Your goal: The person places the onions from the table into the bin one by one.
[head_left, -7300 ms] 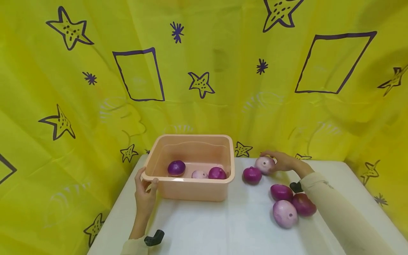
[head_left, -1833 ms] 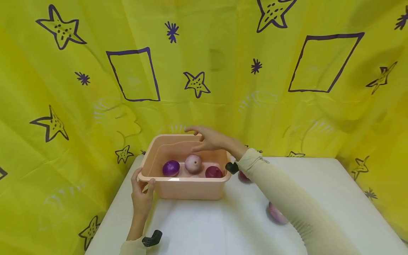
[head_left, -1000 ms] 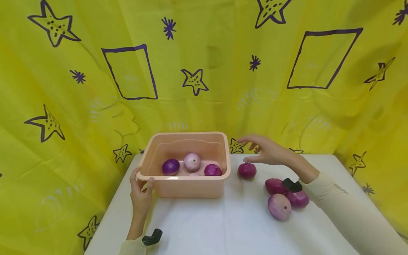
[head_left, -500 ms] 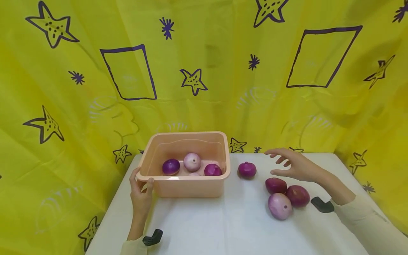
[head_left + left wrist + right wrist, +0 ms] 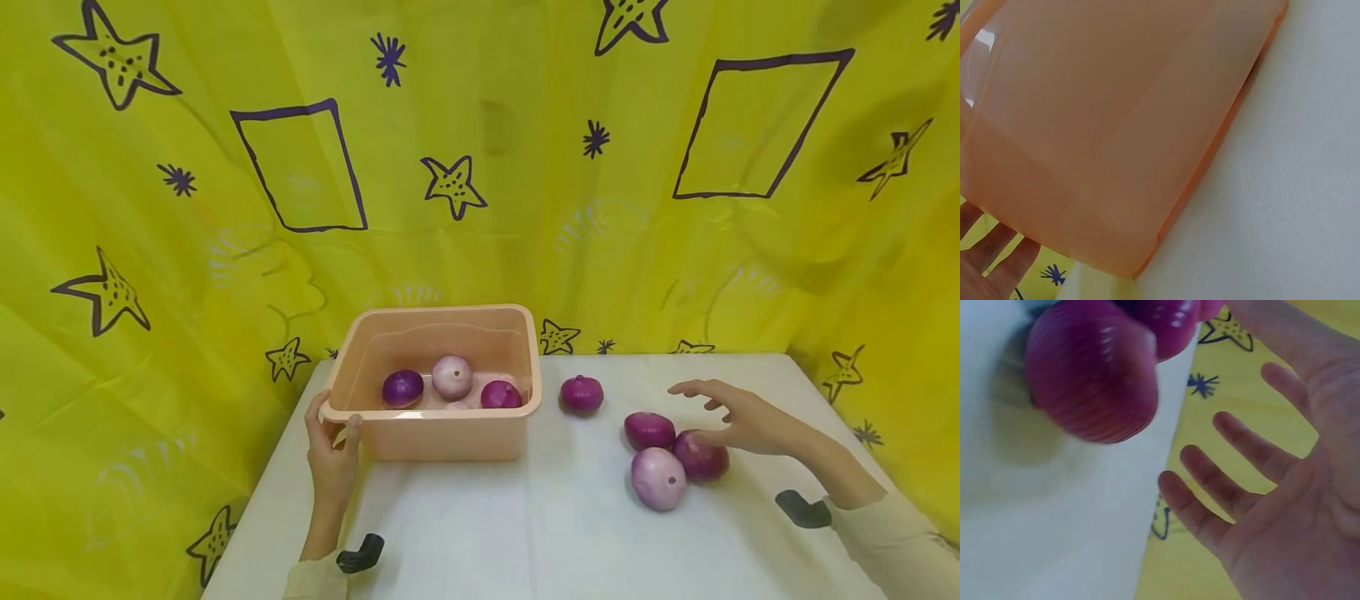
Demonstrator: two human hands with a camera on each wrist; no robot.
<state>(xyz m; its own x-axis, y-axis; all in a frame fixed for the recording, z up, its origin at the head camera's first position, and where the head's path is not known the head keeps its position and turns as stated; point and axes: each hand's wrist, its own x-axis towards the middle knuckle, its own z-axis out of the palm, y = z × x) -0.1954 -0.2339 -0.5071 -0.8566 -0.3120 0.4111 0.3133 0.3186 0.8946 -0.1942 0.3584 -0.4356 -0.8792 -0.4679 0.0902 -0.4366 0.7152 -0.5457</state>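
A big yellow curtain with dark spotty stars, little scribbly bursts, two dark crooked boxes and some pale lines on it hangs behind a white desk and along both its sides.

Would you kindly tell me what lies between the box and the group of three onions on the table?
In the head view, one purple onion sits between the box and that group, touching neither.

three clustered onions lie beside the peach tub
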